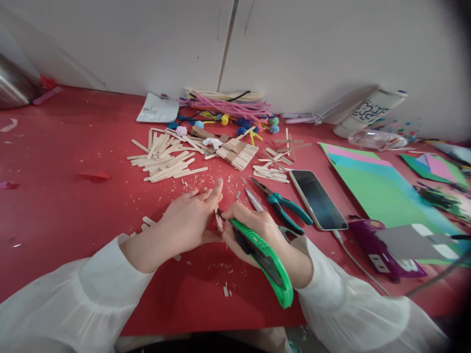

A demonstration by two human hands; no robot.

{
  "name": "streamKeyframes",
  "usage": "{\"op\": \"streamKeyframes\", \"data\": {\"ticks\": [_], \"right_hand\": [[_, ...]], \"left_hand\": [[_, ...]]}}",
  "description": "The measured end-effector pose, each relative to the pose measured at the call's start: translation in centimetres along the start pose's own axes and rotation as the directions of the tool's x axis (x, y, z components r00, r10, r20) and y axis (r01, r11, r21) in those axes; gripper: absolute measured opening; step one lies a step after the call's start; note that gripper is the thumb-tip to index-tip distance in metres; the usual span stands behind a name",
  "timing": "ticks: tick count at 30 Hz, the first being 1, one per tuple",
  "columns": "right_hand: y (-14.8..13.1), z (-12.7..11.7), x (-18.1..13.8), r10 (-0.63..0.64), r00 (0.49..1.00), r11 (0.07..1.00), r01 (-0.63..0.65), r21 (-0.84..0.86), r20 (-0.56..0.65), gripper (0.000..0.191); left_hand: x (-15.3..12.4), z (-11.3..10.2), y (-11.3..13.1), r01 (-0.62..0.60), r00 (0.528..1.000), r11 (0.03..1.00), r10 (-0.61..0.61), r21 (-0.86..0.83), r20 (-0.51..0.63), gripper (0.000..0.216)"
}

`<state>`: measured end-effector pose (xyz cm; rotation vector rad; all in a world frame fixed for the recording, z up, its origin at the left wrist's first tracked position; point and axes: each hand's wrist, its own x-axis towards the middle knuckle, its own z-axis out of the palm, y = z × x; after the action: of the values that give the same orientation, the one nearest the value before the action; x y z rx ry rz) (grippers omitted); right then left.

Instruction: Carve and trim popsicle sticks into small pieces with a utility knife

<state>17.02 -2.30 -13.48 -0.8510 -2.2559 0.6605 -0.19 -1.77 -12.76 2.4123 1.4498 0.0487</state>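
Note:
In the head view my right hand [253,228] is closed around a green utility knife [267,260], its handle slanting back toward my right sleeve. The knife's front end meets a short length of wooden craft stick [218,219] between my hands. My left hand [193,215] grips that stick against the table, index finger pointing forward and thumb near its lower end. Much of the stick and the blade tip are hidden. More craft sticks [147,221] poke out from under my left wrist. Wood shavings [226,289] are scattered around both hands.
Loose craft sticks [169,157] lie ahead, near pipe cleaners [231,105]. Beside my right hand are scissors [253,200], teal-handled pliers [281,203] and a phone [318,198] with a cable. Coloured paper [390,196], a leaning cup [370,112] and a plastic bottle [377,139] are farther right.

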Motion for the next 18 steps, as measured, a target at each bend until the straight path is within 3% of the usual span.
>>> {"op": "streamKeyframes", "data": {"ticks": [5, 10, 18], "right_hand": [[-0.3, -0.3, 0.0, 0.075, 0.996, 0.997, -0.076, -0.009, -0.057, 0.01], [-1.0, -1.3, 0.2, 0.212, 0.969, 0.977, -0.214, -0.001, -0.123, 0.009], [0.5, -1.5, 0.4, 0.171, 0.963, 0.985, -0.165, 0.044, -0.21, 0.009]], "left_hand": [[0.0, -0.3, 0.2, 0.027, 0.999, 0.999, -0.028, 0.027, 0.04, 0.094], [0.1, 0.0, 0.2, -0.005, 1.0, 1.0, 0.006, 0.028, -0.004, 0.093], [0.0, -0.2, 0.5, 0.056, 0.992, 0.998, -0.055, 0.004, -0.114, 0.094]]}}
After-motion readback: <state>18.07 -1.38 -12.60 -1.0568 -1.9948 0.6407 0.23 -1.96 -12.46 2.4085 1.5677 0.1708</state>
